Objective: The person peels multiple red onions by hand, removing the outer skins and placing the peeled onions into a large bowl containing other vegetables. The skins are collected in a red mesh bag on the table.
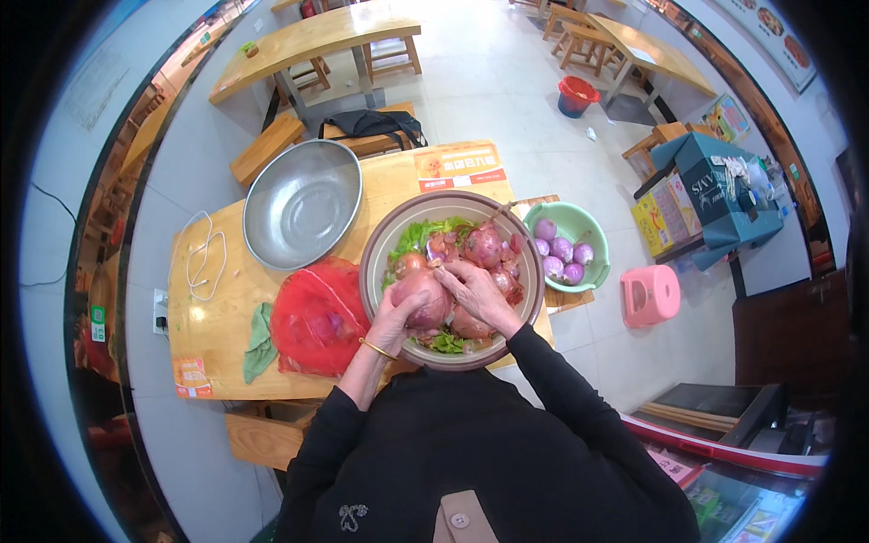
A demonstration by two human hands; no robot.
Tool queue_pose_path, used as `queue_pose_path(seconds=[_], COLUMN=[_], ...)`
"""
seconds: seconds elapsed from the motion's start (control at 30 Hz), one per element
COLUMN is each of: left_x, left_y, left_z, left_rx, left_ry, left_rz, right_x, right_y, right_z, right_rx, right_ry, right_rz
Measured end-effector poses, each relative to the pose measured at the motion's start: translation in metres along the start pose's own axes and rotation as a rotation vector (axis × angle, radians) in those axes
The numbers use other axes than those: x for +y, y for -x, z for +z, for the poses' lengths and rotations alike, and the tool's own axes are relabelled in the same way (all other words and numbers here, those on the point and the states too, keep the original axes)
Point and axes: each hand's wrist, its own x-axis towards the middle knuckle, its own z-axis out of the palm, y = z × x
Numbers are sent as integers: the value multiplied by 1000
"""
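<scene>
My left hand [396, 311] is wrapped around a large unpeeled red onion [426, 298] above a wide bowl with a brown rim [536, 298]. At the onion's dry neck, the fingers of my right hand [468, 288] pinch the skin. Inside the bowl lie several more red onions [483, 246], loose papery skins and green leaves [445, 343]. A red mesh bag [318, 322] with onions in it touches the bowl's left side. To the right, a light green plastic basin [597, 251] holds several peeled purple onions [561, 248].
A large metal pan [302, 203] stands at the table's back left. A green cloth [260, 344] and a white cable [205, 261] lie left of the mesh bag. On the floor at right are a pink plastic stool [650, 296] and, farther off, a red and blue bucket [576, 98].
</scene>
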Motion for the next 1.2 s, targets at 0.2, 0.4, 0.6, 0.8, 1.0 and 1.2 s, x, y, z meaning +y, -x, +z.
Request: queue_pose_path(seconds=[0.2, 0.4, 0.6, 0.8, 1.0, 1.2], left_x=[-12, -23, -19, -23, -29, -34], left_y=[4, -2, -1, -1, -10, -17], left_z=[-14, -17, -10, -4, -12, -12], left_rx=[-284, -205, 17, 52, -40, 15], left_ry=[369, 359, 245, 87, -2, -93], left_rz=[-257, -129, -27, 64, 99, 206], right_x=[16, 16, 7, 12, 10, 10], right_y=[-18, -6, 1, -7, -11, -6], right_z=[-2, -2, -1, -6, -19, -2], right_rx=[-288, -116, -121, -149, -270, -86], right_ry=[-1013, -650, -329, -247, -235, -246], right_rz=[423, 484, 150, 251, 222, 325])
